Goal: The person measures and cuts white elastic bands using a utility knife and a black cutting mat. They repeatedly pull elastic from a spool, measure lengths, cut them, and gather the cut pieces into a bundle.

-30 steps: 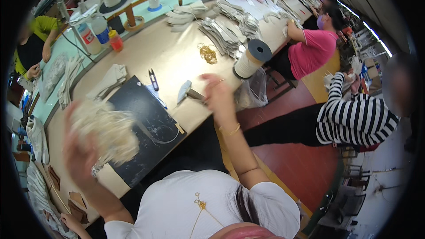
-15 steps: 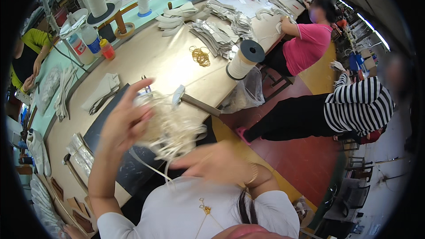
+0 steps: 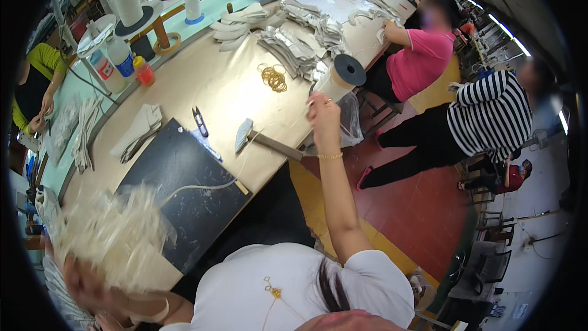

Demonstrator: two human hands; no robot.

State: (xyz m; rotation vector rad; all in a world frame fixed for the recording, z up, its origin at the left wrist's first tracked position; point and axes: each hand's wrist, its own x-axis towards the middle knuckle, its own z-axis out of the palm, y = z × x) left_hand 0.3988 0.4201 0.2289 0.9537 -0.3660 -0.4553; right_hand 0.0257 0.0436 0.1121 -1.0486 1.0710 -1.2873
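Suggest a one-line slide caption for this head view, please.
Right hand stretches pale cord out from a blurred pale bundle in the left hand, over a black mat.

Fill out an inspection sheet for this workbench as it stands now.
Surface: long tan workbench with a black mat.
Job's things: pale fluffy fibre bundle, blurred; thin cord running across the mat; black-topped spool.
Clutter: hammer, scissors, rubber bands, bottles, stacked pale strips.
Grippers: left hand holds the bundle; right hand raised, pinching the cord.
Cables: nothing seen beyond the cord.
Surroundings: seated co-workers, red floor.
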